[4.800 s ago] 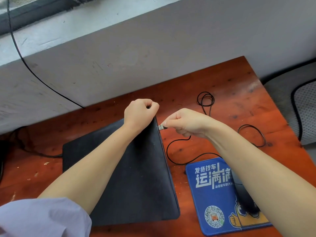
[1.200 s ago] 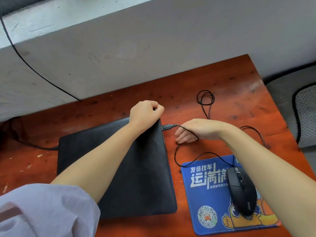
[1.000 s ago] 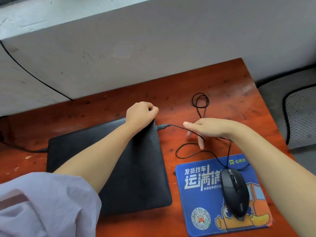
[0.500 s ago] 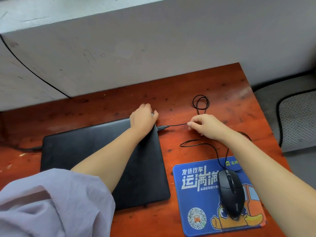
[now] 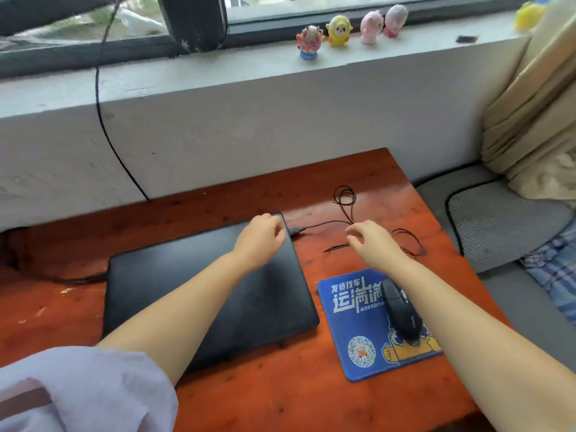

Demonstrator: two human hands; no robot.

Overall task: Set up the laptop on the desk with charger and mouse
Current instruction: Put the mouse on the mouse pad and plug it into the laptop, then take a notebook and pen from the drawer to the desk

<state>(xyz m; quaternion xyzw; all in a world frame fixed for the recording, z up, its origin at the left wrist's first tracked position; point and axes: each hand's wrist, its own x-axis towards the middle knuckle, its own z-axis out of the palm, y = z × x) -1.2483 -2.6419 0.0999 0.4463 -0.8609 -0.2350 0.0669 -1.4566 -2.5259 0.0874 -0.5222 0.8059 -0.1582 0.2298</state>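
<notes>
A closed black laptop (image 5: 199,291) lies flat on the red-brown wooden desk (image 5: 280,394). My left hand (image 5: 260,236) hovers at the laptop's far right corner, fingers loosely curled and holding nothing. The mouse's USB plug (image 5: 297,230) sits in the laptop's right side. Its thin black cable (image 5: 344,196) loops across the desk. My right hand (image 5: 371,240) floats just above that cable, fingers apart and empty. A black mouse (image 5: 402,310) rests on a blue mouse pad (image 5: 361,338), partly behind my right forearm. A dark charger cable (image 5: 78,279) reaches the laptop's left side.
A grey windowsill (image 5: 218,73) above the white wall carries several small figurines (image 5: 339,31). A black cord (image 5: 106,129) hangs down the wall. A grey mesh cushion (image 5: 498,219), beige cloth (image 5: 536,120) and plaid fabric (image 5: 554,269) lie right of the desk.
My right hand has let go of the mouse cable and lifted slightly. My left hand has loosened off the laptop's corner. The view has tilted up, bringing the windowsill into sight.
</notes>
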